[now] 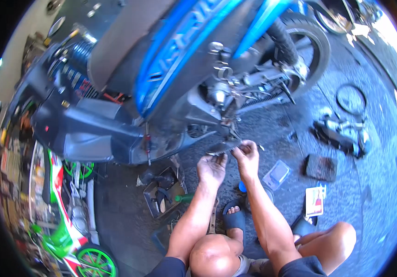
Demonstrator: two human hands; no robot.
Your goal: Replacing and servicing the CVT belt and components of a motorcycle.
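My right hand point(248, 157) pinches a dark, flat piece point(220, 148) and thin metal at the blue and black scooter's point(170, 69) lower frame, below the engine point(220, 94). My left hand point(211, 168) is palm up just below that piece, fingers apart and slightly curved, its fingertips at the underside; whether they touch is unclear. A red-handled tool point(148, 144) stands against the scooter's floorboard point(90, 147) to the left. The rear wheel point(318, 60) is above and right of my hands.
A tray of parts point(154, 203), green bottle point(184, 197), clear plastic case point(277, 173), dark block point(320, 167), card point(313, 201), removed engine part point(341, 136) and black ring point(351, 98) lie on the floor. A green and white bike point(64, 231) is at left, beside cluttered shelving point(9, 171).
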